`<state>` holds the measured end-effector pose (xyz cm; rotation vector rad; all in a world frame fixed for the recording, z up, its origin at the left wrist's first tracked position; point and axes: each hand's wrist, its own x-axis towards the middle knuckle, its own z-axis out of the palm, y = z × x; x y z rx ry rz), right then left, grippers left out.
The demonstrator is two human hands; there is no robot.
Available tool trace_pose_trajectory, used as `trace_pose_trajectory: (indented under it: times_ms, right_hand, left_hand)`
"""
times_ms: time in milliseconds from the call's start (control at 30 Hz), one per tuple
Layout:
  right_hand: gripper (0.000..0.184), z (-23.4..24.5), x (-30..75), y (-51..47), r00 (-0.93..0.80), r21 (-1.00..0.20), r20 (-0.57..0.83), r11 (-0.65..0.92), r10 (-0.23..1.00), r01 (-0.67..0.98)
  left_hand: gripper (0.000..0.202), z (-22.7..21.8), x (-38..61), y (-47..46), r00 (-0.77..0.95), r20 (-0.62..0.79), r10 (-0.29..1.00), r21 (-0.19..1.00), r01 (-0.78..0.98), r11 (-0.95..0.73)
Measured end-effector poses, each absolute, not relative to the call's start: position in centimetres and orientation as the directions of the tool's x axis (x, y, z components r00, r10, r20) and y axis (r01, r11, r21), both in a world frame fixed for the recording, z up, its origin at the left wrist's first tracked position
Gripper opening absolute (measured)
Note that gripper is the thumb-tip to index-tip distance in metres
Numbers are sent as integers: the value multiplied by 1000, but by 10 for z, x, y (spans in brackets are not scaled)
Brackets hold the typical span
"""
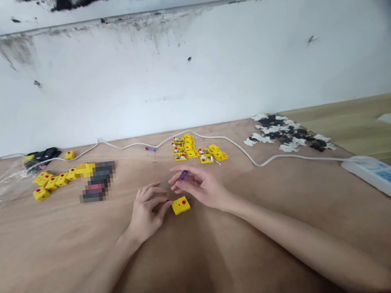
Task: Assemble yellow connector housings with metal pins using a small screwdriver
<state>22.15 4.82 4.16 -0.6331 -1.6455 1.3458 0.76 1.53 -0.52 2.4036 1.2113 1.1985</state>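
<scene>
A small yellow plastic box (181,206) with a red button and thin metal prongs at its right end is in front of me. My left hand (148,211) pinches it at the left edge between thumb and forefinger, the other fingers loosely curled. Above and to the right of the box, my right hand (202,186) is closed around a screwdriver, its purple handle (183,175) showing between the fingers. The fingers hide the rest of this tool.
Opened yellow casings (186,148) lie ahead, and closed yellow boxes (52,182) to the left near a pixelated dark object (98,182). Another screwdriver (150,148) rests by a white cable (230,142). Black and white pieces (282,131) are heaped right, beyond a power strip (386,177).
</scene>
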Motion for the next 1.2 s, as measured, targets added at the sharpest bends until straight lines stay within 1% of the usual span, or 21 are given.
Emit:
trace_pose_trajectory:
  times_ms: [67,133,200,267,300,400,433,467,567,667,833,1067,1200]
  right_hand:
    - [36,43,221,44,-481,-914,388,395,786,-92]
    - [38,45,219,40,-436,-863,480,499,761,-79]
    - [35,47,217,37,-394,-818,551,569,735,-82]
    - [32,50,216,36,-386,-783,592,618,707,-68]
    - [32,52,217,36,-386,-768,606,638,695,-56]
    - [33,58,220,37,-384,-740,628,672,677,-26]
    - [33,59,222,38,-385,-740,625,673,679,-16]
    - [33,59,223,38,-391,-743,618,669,683,-6]
    - [33,59,226,40,-429,-768,569,640,702,29]
    - [31,56,226,41,-469,-788,521,613,714,57]
    - [31,52,225,43,-490,-795,498,602,716,70]
    - [31,51,225,43,-464,-822,475,566,748,70]
    - [31,51,225,43,-455,-814,480,574,750,89]
  left_hand:
    - [8,-3,11,12,330,577,747,503,577,-643]
    - [9,-1,14,9,309,576,757,528,566,-633]
    - [9,2,18,6,284,580,763,553,550,-625]
    - [11,5,20,4,279,574,770,566,544,-619]
    - [18,6,20,4,284,564,776,568,549,-613]
    - [48,6,20,5,322,508,799,555,588,-589]
    - [54,5,19,5,338,488,804,546,600,-584]
    - [56,4,19,6,358,469,807,536,611,-582]
    - [46,2,18,7,410,415,812,508,637,-581]
    - [35,1,19,7,425,394,815,502,643,-579]
    - [35,2,19,7,424,397,814,512,634,-580]
    - [34,2,19,7,422,375,825,516,645,-564]
    - [34,3,20,7,422,377,825,518,642,-565]
